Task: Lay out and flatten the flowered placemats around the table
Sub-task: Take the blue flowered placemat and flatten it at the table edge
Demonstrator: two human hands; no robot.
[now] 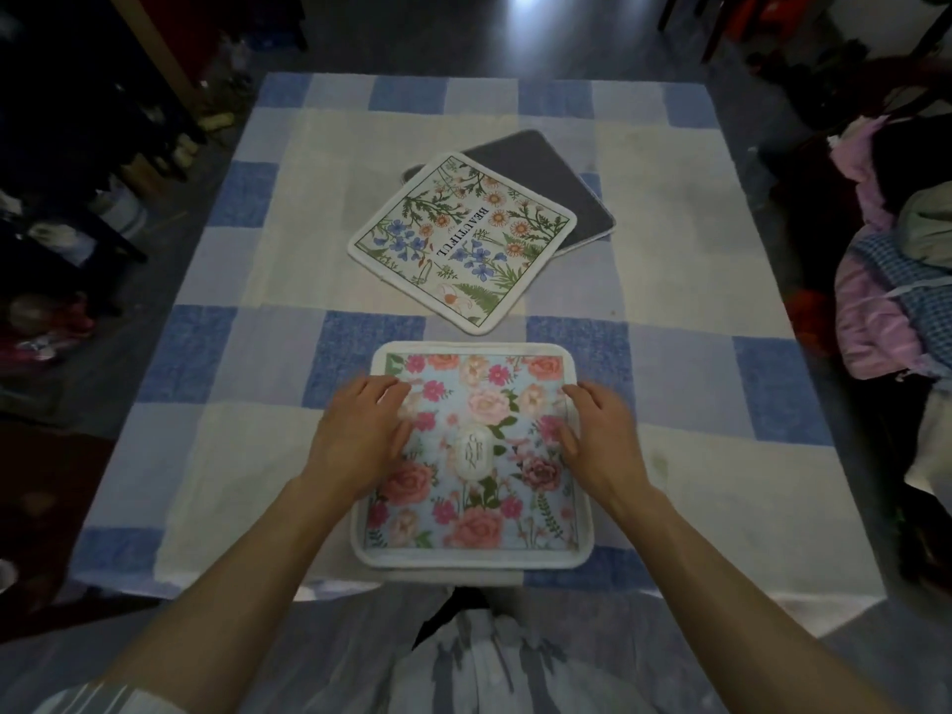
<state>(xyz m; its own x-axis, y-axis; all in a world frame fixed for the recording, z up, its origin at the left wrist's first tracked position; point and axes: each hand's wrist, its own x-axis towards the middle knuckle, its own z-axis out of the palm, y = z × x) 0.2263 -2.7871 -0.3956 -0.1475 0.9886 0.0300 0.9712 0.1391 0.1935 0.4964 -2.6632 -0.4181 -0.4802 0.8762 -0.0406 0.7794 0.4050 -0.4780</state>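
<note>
Both hands, left hand point(360, 430) and right hand point(597, 435), are pressing the rose placemat point(471, 456) on the table point(206, 404), fingers point(391, 391) lying relaxed and slightly apart.

Part of grey mat point(546, 182) under white flowered placemat point(463, 239), rose placemat point(474, 456) sides under left hand point(360, 435) and right hand point(597, 440), clutter point(77, 224) too dim to tell

Pink-rose placemat point(479, 456), blue-checked tablecloth point(257, 353)

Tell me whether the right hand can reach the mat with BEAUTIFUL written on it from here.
Probably yes. The right hand rests on the rose mat, holding nothing, and the BEAUTIFUL mat lies just beyond it with only bare tablecloth between.
</note>
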